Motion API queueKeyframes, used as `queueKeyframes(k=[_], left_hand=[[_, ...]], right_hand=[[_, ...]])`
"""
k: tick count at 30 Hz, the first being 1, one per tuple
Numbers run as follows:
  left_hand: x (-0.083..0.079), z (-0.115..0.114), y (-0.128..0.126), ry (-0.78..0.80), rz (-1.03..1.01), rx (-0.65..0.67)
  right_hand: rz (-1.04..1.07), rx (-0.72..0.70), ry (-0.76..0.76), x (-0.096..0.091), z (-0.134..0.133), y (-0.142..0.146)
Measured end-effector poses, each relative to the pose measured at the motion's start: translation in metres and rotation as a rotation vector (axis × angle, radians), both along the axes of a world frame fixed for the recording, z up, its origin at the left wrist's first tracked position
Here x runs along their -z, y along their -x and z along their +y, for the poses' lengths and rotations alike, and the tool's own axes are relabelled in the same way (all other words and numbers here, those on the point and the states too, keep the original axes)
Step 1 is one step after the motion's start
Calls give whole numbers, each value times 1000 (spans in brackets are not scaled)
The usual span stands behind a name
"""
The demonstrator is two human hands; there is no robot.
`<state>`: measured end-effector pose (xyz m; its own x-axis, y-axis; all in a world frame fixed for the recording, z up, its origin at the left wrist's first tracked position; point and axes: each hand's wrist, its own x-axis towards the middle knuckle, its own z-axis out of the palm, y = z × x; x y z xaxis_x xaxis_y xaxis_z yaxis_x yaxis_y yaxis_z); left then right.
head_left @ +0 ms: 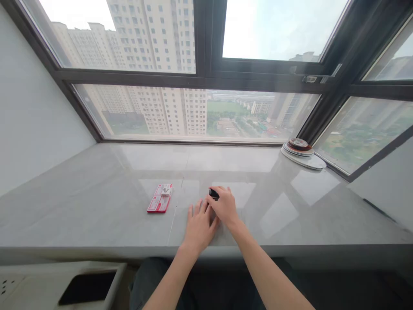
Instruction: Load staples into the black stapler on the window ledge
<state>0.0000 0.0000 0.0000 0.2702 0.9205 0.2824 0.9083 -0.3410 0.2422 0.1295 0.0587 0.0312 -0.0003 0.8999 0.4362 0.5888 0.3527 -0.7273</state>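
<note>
My left hand [199,226] lies flat on the grey stone window sill [97,206], fingers stretched out and slightly apart, holding nothing. My right hand [224,206] is just beside it, partly over its fingertips, with fingers curled round a small black object [213,193] that shows only at its far end. What the black object is I cannot make out. A red and white card packet [160,198] lies flat on the sill a little to the left of both hands, untouched.
A stack of round plates [301,151] sits at the far right corner of the sill by the window. Dark window frames run along the back. A pale unit with a dark opening [87,286] stands below the sill at bottom left.
</note>
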Motion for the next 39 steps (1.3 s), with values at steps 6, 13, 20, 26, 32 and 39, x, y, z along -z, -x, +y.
queueKeyframes(k=[6, 13, 20, 26, 32, 39], left_hand=[[6, 4, 3, -2, -10, -26], [1, 6, 15, -91, -107, -54], [-4, 3, 89, -245, -69, -592], [4, -15, 83, -122, -215, -264], [-10, -5, 18, 71, -457, 87], [-13, 13, -5, 127, -488, 208]], right_hand=[[785, 166, 56, 13, 18, -50], [1223, 82, 316, 36, -9, -104], [1072, 47, 413, 39, -76, -119], [408, -110, 627, 38, -78, -100], [277, -314, 747, 27, -48, -71], [191, -226, 764, 25, -27, -99]])
